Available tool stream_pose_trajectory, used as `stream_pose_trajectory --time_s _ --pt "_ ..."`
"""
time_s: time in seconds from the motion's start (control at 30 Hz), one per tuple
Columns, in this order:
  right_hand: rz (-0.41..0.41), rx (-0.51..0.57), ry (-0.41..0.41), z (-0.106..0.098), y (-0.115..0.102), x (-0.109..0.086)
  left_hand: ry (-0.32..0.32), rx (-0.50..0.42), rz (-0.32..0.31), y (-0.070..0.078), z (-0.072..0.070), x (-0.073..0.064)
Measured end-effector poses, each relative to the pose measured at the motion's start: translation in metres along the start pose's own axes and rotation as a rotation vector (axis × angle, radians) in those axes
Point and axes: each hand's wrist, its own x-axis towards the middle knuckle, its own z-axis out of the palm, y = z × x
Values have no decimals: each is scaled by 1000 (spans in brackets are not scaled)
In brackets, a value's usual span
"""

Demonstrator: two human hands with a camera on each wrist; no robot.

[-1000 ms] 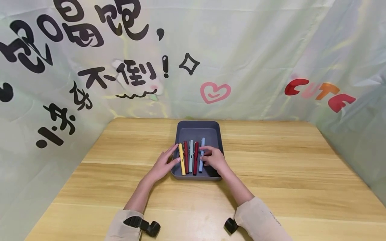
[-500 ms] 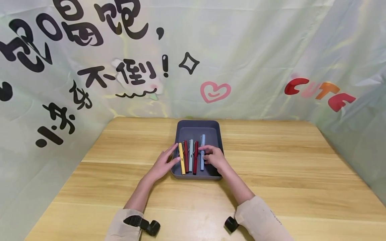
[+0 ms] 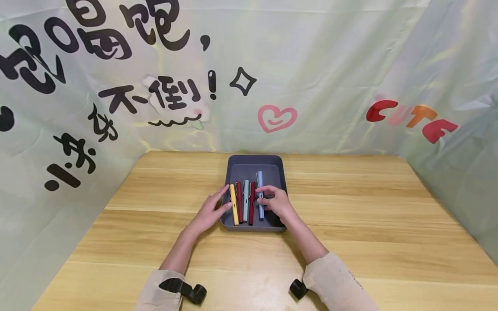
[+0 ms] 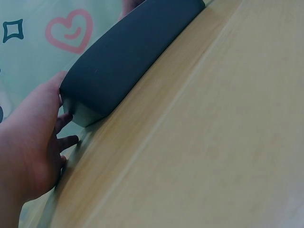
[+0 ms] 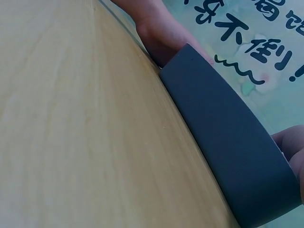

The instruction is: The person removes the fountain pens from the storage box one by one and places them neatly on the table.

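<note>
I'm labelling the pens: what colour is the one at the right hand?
Light blue; the pen shows best in the head view.

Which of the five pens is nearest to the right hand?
The light blue pen, the rightmost of the row; its far end reaches beyond the others.

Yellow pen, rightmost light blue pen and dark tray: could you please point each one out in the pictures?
Yellow pen (image 3: 234, 209), head view, near the middle of its length.
Light blue pen (image 3: 260, 179), head view, on its upper part.
Dark tray (image 4: 123, 59), left wrist view, on its outer wall.
</note>
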Motion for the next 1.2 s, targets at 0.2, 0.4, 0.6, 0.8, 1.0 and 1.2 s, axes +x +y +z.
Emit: stream_pose_trajectory --time_s 0.2,0.4,0.6,0.8,1.0,1.2 --pt "4 23 -19 -2 -3 -2 1 -8 8 2 0 0" --pt "-23 35 -38 -9 -10 -6 2 -19 26 2 2 1" --pt "-53 17 -71 -16 -15 -8 2 -19 30 2 1 1" --pt "-72 -10 -101 -28 -19 -10 3 -22 41 3 0 0" --pt "-55 -49 -87 -41 -25 -13 1 -24 43 3 -1 -1" --pt "-61 -44 -82 -55 -28 -15 7 -30 47 3 -1 -1"
